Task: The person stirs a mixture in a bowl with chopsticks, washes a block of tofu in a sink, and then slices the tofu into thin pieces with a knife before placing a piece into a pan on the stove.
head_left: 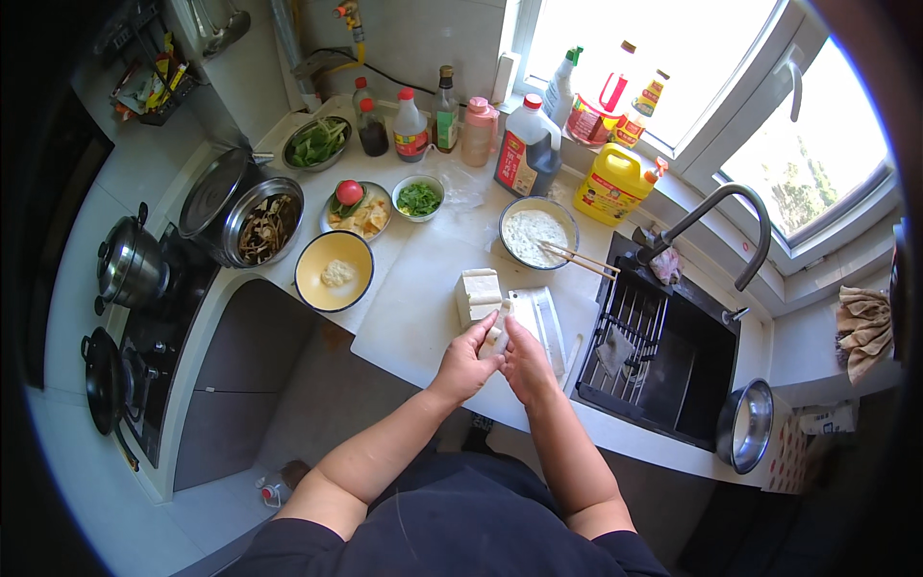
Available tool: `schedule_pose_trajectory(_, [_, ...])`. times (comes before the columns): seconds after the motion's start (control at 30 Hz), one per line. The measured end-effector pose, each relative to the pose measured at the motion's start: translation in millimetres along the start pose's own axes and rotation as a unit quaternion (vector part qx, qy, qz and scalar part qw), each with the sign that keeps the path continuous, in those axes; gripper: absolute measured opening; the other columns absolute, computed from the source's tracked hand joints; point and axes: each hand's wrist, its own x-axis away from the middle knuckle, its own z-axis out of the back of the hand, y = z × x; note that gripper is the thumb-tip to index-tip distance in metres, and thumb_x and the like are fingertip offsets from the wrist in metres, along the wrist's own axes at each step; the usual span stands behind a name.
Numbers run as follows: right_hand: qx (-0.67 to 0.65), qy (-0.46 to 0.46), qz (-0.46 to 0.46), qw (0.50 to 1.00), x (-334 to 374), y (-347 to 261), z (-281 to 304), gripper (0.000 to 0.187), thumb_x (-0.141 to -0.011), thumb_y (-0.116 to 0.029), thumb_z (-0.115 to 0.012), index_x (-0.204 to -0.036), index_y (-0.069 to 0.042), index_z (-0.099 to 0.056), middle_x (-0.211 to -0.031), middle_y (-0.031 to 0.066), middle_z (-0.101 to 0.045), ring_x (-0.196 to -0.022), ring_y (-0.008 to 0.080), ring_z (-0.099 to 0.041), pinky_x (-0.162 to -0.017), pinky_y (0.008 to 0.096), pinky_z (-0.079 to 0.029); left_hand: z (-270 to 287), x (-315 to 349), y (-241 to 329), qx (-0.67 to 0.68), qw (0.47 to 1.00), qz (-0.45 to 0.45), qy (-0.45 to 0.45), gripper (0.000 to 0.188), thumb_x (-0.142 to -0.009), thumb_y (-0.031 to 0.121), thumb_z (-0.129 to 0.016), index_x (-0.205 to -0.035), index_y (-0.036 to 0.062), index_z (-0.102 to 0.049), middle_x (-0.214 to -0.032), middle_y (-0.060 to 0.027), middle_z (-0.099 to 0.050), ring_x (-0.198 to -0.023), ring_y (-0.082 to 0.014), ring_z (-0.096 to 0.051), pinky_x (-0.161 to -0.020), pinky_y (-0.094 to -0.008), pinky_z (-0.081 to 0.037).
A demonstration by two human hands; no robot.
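Observation:
My left hand (463, 363) and my right hand (527, 362) meet over the cutting board (409, 313), both closed around a white piece of tofu (497, 335) held between their fingertips. Just beyond them a larger white tofu block (479, 296) stands on the board. To its right lies a cleaver (540, 322) with a broad, shiny blade. Back left of the board is a yellow bowl (310, 286) with a pale mashed lump (337, 273) inside. A bowl (504, 217) of white, lumpy mixture sits at the back right, with chopsticks (588, 262) resting across its rim.
To the right is a black sink (694, 385) with a rack and curved faucet (735, 192). Bottles, a jug (527, 144) and a yellow container (612, 183) line the back. Ingredient bowls (418, 198) and a pot of dried pieces (267, 229) stand left, near the stove (178, 288).

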Motion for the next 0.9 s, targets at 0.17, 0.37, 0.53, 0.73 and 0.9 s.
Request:
schedule_pose_trajectory(0.17, [0.027,0.010,0.011,1.000,0.9,0.3,5.3,0.049,-0.085,-0.029,-0.065,-0.125,-0.006,-0.047,-0.114,0.0051,-0.055,-0.107,0.0128,-0.051,-0.087,0.0268,-0.041,-7.2,6.6,12.3,0.042,0.998,0.003,-0.045,0.063,-0.083,-0.005,-0.060,-0.140,-0.0043,-0.033,-0.137,-0.0098,-0.045,-0.123,-0.0168,-0.046,-0.102,-0.0308,-0.038])
schedule_pose_trajectory(0.37, [0.240,-0.025,0.081,0.967,3.5,-11.3,-8.8,0.076,-0.077,-0.022,-0.073,-0.135,0.004,-0.033,-0.123,0.0155,-0.052,-0.111,0.0217,-0.053,-0.089,0.0330,-0.046,15.5,-9.2,22.5,0.258,0.946,0.195,0.033,0.057,-0.098,0.040,-0.042,-0.139,0.0008,-0.035,-0.135,-0.0115,-0.047,-0.121,-0.0201,-0.049,-0.100,-0.0341,-0.039])
schedule_pose_trajectory(0.53, [0.529,0.003,0.155,0.834,-0.2,1.0,-10.1,0.114,-0.063,-0.026,-0.085,-0.143,0.010,-0.013,-0.140,0.0248,-0.037,-0.129,0.0278,-0.039,-0.105,0.0332,-0.034,21.7,-11.7,13.9,0.358,0.926,0.123,-0.005,0.066,-0.097,0.051,-0.032,-0.138,-0.0009,-0.034,-0.136,-0.0168,-0.046,-0.126,-0.0294,-0.045,-0.106,-0.0431,-0.034])
schedule_pose_trajectory(0.73, [0.237,-0.060,0.041,0.969,-2.2,-54.6,21.2,0.053,-0.080,-0.012,-0.071,-0.127,0.001,-0.050,-0.123,0.0164,-0.055,-0.109,0.0248,-0.057,-0.092,0.0364,-0.048,46.9,-5.2,25.0,0.450,0.888,0.094,-0.017,0.074,-0.094,0.057,-0.034,-0.139,-0.0021,-0.033,-0.138,-0.0179,-0.043,-0.128,-0.0343,-0.043,-0.107,-0.0476,-0.032])
schedule_pose_trajectory(0.9, [0.736,0.177,0.100,0.646,-29.0,-41.3,56.8,0.047,-0.073,-0.018,-0.077,-0.115,-0.006,-0.062,-0.120,0.0234,-0.057,-0.111,0.0374,-0.055,-0.096,0.0423,-0.044,54.1,-5.5,27.4,0.485,0.871,0.078,-0.002,0.078,-0.093,0.060,-0.034,-0.138,-0.0038,-0.034,-0.139,-0.0190,-0.043,-0.130,-0.0344,-0.040,-0.109,-0.0482,-0.028])
